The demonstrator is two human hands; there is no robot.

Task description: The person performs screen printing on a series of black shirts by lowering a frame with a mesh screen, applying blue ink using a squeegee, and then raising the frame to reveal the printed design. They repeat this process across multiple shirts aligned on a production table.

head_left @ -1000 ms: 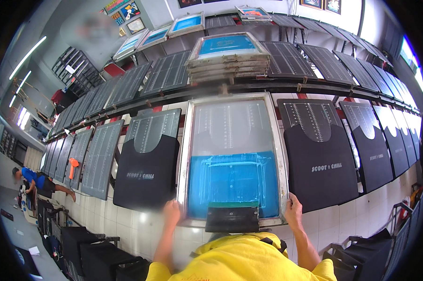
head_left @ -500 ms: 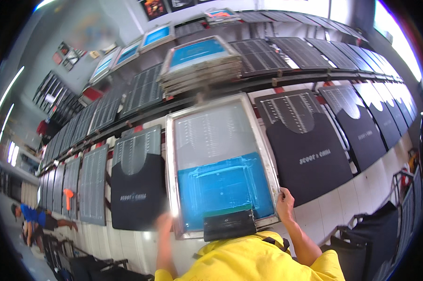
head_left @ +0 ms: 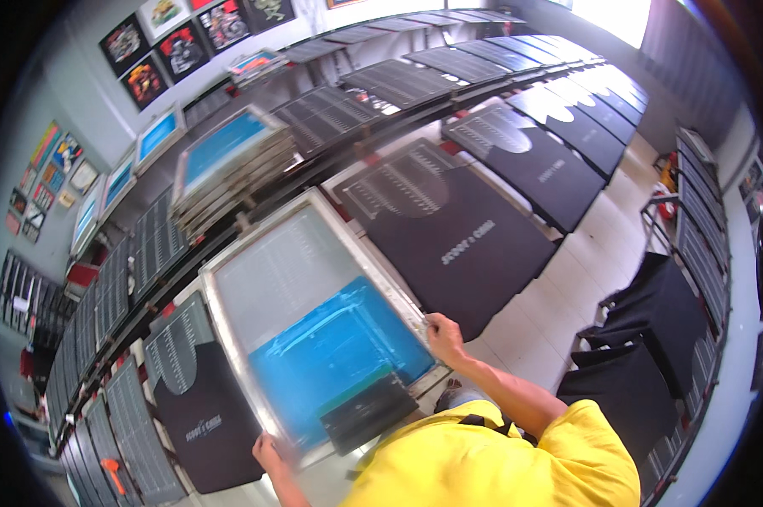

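Note:
A silk-screen printing frame (head_left: pixel 229 328) with a pale metal border lies at a slant in front of me. Its mesh is grey at the far half and bright blue (head_left: pixel 339 338) at the near half. Across the near end, close to my body, rests a squeegee (head_left: pixel 369 414) with a dark handle and a green strip. My right hand (head_left: pixel 445 336) is closed on the frame's right edge, near its close corner. My left hand (head_left: pixel 269 455) is closed at the left edge, low down. Black shirts flank it, on the left (head_left: pixel 216 406) and right (head_left: pixel 474 262), each with pale print.
Long rows of dark printing boards (head_left: pixel 136 422) run along both sides of a rail. Beyond the rail stands a stack of screen frames (head_left: pixel 229 169). An orange heat gun (head_left: pixel 112 475) lies at the lower left. Black shirts (head_left: pixel 643 321) hang on a rack at right.
My view has turned to the right, so the frame now looks slanted and further left. My left hand, blurred before, now shows at the frame's left edge. The right hand keeps its hold.

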